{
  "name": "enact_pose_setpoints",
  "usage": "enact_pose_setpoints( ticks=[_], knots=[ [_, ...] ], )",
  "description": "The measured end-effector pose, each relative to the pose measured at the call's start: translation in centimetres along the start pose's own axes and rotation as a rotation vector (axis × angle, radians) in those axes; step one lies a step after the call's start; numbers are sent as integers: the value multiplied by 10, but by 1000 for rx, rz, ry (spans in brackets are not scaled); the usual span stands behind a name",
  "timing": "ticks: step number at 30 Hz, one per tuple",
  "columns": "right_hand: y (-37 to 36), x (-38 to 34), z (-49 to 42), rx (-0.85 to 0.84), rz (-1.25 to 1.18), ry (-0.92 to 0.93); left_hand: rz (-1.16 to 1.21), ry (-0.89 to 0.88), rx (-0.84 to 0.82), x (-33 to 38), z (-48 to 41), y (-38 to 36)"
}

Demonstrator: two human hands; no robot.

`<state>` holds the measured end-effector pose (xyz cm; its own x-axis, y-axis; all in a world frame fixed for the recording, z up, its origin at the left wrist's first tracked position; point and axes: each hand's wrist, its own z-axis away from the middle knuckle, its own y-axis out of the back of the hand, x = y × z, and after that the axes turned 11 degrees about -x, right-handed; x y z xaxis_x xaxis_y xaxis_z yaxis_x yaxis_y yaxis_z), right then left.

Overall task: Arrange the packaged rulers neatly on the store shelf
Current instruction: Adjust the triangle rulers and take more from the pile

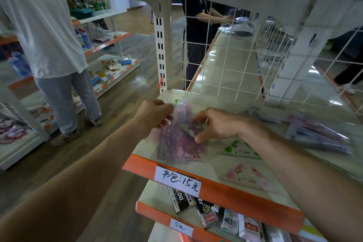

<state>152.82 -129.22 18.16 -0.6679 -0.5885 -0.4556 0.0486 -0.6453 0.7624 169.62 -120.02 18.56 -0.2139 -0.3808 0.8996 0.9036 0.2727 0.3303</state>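
Both left hand (155,113) and right hand (218,124) fingers (199,119) pinching ruler packs (176,143), long axis front-to-back

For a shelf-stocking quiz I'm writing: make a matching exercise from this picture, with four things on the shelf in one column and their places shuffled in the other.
Things
1. purple ruler packs
2. green pack
3. pink pack
4. handwritten price tag

Places
a. stuck on the orange front strip
b. gripped between the left hand and the right hand
c. flat on the shelf, nearest its front edge
d. flat on the shelf, just behind the pink pack

Pairs: 1-b, 2-d, 3-c, 4-a
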Motion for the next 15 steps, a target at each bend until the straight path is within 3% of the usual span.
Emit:
enact_pose_setpoints(
  ticks=[3,7,12,15],
  knots=[
    [1,3,2,20,-41,15,179,-12,15,4,4,6],
    [9,2,7,213,-168,146,283,-27,80,7,7,14],
    [23,3,30,411,-498,260,316,-45,121,15,13,15],
    [27,13,49,436,-730,270,302,-85,65,27,18,-1]
  ],
)
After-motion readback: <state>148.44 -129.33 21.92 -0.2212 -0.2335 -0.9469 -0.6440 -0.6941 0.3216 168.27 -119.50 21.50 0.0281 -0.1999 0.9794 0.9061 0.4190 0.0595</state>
